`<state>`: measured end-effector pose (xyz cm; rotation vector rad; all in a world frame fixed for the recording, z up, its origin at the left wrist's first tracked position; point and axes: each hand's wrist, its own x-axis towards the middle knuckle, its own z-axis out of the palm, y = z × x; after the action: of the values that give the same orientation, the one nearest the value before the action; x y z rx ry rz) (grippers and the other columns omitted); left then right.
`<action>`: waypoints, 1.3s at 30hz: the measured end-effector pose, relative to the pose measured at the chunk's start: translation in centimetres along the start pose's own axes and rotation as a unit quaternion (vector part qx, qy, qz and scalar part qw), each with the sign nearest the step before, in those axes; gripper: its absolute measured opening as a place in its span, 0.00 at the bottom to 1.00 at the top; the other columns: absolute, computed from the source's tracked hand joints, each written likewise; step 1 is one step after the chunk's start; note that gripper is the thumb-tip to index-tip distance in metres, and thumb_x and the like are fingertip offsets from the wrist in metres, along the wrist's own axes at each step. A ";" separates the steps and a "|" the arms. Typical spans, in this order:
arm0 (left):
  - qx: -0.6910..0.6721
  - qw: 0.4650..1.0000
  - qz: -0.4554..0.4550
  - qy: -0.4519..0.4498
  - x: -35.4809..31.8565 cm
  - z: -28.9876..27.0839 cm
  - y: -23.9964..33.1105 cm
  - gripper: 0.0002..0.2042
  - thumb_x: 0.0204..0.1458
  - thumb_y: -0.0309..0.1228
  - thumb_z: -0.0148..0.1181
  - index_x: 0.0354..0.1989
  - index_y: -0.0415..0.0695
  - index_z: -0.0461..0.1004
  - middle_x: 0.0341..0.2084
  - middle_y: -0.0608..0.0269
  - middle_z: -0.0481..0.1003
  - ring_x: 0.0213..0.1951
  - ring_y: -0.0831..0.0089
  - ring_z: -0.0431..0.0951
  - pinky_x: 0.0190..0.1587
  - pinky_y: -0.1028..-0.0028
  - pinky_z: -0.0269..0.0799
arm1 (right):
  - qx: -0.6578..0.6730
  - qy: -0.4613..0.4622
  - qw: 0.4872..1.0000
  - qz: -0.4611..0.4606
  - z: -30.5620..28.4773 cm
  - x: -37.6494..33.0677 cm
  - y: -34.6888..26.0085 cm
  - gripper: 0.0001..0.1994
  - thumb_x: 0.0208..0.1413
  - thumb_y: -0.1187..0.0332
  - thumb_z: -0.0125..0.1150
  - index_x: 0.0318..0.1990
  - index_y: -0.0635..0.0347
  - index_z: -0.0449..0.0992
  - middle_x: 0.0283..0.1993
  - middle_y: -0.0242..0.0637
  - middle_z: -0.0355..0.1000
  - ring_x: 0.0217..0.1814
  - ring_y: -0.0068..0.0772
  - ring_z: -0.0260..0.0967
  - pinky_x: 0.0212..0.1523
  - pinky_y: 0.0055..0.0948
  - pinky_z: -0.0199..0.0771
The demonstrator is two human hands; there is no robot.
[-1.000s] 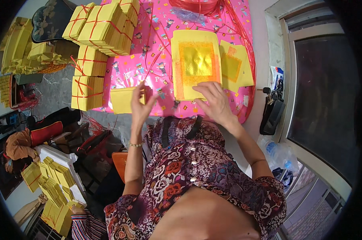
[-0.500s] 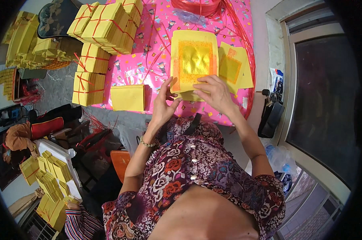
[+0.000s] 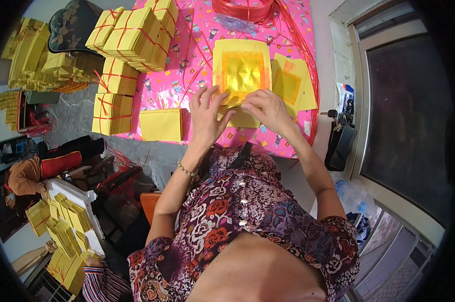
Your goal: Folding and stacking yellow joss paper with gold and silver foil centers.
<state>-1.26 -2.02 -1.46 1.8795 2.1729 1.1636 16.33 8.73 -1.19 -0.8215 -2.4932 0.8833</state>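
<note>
In front of me lies a yellow paper sheet (image 3: pixel 245 73) with an orange printed border and a gold foil rectangle. Its near edge is raised and curls away from me, and plain yellow paper (image 3: pixel 241 119) shows below it; whether that is a separate sheet I cannot tell. My right hand (image 3: pixel 273 113) pinches the raised edge between thumb and fingers at its right part. At the sheet's near left corner, my left hand (image 3: pixel 207 118) has its fingers spread, their tips by the edge. Left of it sits a folded yellow paper stack (image 3: pixel 160 125).
More printed sheets (image 3: pixel 293 83) lie at the right. Bundles of yellow paper (image 3: pixel 129 38) tied with red string stand at the table's left. A red string coil (image 3: pixel 245 11) is at the back. Lower left, another person's striped sleeve (image 3: pixel 102 282) is beside yellow paper piles.
The sheet's near edge has been lifted and moved away from me, baring more plain yellow paper below. My left hand has moved slightly forward and its fingers have spread.
</note>
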 end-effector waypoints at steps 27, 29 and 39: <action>-0.234 0.958 -0.105 -0.129 3.0 -2.1 -4.1 0.10 0.51 0.24 0.58 0.43 0.42 0.77 0.31 0.55 0.79 0.30 0.70 0.79 0.34 0.73 0.73 | 0.138 0.041 0.989 0.021 -5.7 3.3 0.6 0.09 0.55 0.69 0.58 0.41 0.62 0.75 0.35 0.40 0.74 0.39 0.38 0.73 0.40 0.30 0.70; -0.149 0.984 0.020 -0.093 4.0 -2.4 -4.2 0.12 0.50 0.24 0.59 0.44 0.43 0.77 0.31 0.55 0.78 0.31 0.66 0.79 0.35 0.71 0.73 | 0.087 0.058 0.994 -0.028 -6.0 3.8 -0.2 0.08 0.55 0.69 0.57 0.40 0.62 0.75 0.35 0.40 0.74 0.38 0.39 0.72 0.40 0.31 0.69; -0.135 0.990 -0.014 -0.033 5.7 -1.4 0.7 0.15 0.46 0.20 0.56 0.45 0.45 0.73 0.30 0.52 0.76 0.32 0.59 0.78 0.33 0.68 0.72 | -0.006 0.099 0.981 -0.165 -5.5 5.7 -3.4 0.10 0.56 0.63 0.55 0.38 0.58 0.77 0.37 0.39 0.74 0.43 0.41 0.70 0.45 0.36 0.69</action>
<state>-2.86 2.24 2.35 1.7429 1.8915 1.2955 13.46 12.58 5.95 -0.4542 -2.3663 0.6381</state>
